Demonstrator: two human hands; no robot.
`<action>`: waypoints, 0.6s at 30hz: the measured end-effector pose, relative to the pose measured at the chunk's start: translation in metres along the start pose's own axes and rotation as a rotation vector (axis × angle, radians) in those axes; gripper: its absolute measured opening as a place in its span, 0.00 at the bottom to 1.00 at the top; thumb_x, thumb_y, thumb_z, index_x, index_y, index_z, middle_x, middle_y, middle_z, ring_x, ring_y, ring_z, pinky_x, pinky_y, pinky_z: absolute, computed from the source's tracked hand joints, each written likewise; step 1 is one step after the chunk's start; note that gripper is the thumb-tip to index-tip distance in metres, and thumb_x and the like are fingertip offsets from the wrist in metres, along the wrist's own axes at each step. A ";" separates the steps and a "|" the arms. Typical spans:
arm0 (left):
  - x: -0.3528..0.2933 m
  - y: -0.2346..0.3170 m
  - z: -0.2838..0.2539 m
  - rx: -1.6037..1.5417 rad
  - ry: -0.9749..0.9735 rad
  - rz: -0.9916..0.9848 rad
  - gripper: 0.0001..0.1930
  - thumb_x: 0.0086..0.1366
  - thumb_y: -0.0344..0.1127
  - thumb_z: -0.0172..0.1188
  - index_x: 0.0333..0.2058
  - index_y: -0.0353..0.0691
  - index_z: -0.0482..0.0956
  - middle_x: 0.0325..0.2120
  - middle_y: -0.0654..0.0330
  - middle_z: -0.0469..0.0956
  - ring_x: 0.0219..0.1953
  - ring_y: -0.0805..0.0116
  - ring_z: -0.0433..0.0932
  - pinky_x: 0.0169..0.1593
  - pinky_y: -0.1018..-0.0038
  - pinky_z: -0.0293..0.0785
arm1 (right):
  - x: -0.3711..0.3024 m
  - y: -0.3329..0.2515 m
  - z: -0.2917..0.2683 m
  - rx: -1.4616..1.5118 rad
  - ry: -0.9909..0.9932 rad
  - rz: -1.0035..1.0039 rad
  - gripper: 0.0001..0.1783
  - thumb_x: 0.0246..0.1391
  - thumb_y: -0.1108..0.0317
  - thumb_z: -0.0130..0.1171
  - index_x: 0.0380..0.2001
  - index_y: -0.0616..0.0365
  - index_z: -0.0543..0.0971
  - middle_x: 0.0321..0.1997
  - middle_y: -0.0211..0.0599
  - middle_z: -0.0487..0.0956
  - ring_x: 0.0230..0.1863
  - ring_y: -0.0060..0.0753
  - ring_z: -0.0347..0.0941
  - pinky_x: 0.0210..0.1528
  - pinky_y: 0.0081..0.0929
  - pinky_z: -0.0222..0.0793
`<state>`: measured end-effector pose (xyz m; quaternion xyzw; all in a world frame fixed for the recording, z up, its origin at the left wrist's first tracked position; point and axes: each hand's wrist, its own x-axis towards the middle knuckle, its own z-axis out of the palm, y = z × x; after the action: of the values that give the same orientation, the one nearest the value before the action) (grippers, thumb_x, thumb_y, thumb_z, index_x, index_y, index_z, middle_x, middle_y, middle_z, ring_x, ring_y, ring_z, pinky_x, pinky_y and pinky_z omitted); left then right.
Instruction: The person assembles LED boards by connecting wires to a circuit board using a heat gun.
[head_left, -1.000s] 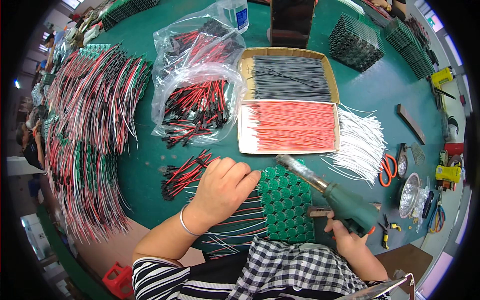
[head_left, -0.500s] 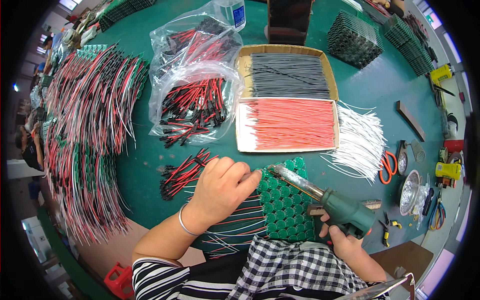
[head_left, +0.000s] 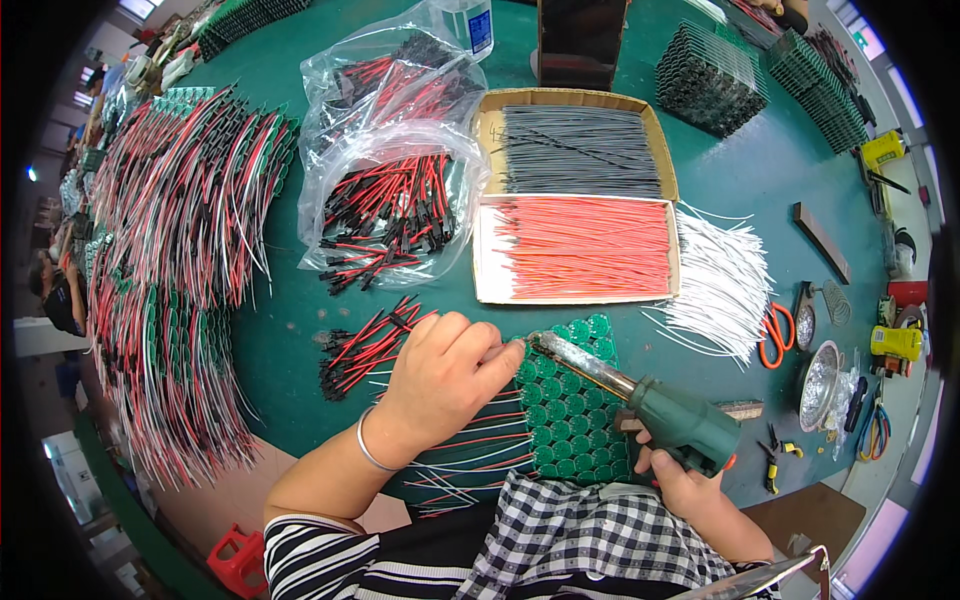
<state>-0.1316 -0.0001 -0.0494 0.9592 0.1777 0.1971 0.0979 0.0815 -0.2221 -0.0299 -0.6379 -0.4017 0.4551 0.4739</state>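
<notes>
My left hand (head_left: 445, 375) rests on a green panel of round circuit boards (head_left: 570, 415), its fingers pinched on a thin wire at the panel's upper left corner. My right hand (head_left: 680, 485) grips a green soldering gun (head_left: 672, 418) by its handle. The metal tip of the gun (head_left: 545, 343) points left and meets the fingertips of my left hand at the panel's edge. Red, black and white wires hang from the panel under my left wrist, which wears a thin bracelet.
A pile of red-and-black connector leads (head_left: 365, 345) lies left of my hand. Behind stand a tray of red wires (head_left: 580, 247), a box of grey wires (head_left: 575, 150), bags of leads (head_left: 385, 210), loose white wires (head_left: 720, 285) and orange scissors (head_left: 775, 335). Wired boards (head_left: 170, 280) cover the left.
The soldering gun has swung left and down, its tip now touching the panel's corner at my left fingertips. My left hand has stayed on the panel.
</notes>
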 end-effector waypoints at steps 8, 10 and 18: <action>0.001 0.001 -0.002 0.003 -0.008 0.011 0.13 0.51 0.32 0.60 0.37 0.48 0.83 0.26 0.69 0.71 0.29 0.69 0.68 0.33 0.71 0.62 | -0.023 0.005 -0.003 0.132 0.322 -0.012 0.26 0.58 0.63 0.57 0.55 0.66 0.67 0.46 0.45 0.76 0.24 0.31 0.73 0.26 0.27 0.73; 0.003 0.002 -0.002 -0.011 -0.011 0.012 0.12 0.51 0.32 0.60 0.37 0.48 0.83 0.27 0.68 0.72 0.30 0.69 0.68 0.33 0.71 0.62 | -0.044 0.014 -0.014 0.099 0.460 -0.055 0.25 0.58 0.64 0.56 0.55 0.66 0.67 0.46 0.45 0.76 0.24 0.31 0.74 0.26 0.27 0.73; 0.002 0.005 -0.007 0.009 0.027 -0.009 0.12 0.51 0.29 0.62 0.37 0.43 0.82 0.28 0.65 0.72 0.31 0.64 0.69 0.36 0.68 0.63 | -0.115 0.025 -0.080 -0.318 1.186 -0.143 0.16 0.64 0.70 0.45 0.51 0.66 0.69 0.52 0.43 0.75 0.26 0.19 0.67 0.30 0.17 0.65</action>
<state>-0.1315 -0.0029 -0.0411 0.9561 0.1842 0.2085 0.0920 0.1300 -0.3549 -0.0202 -0.8166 -0.1745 -0.0752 0.5450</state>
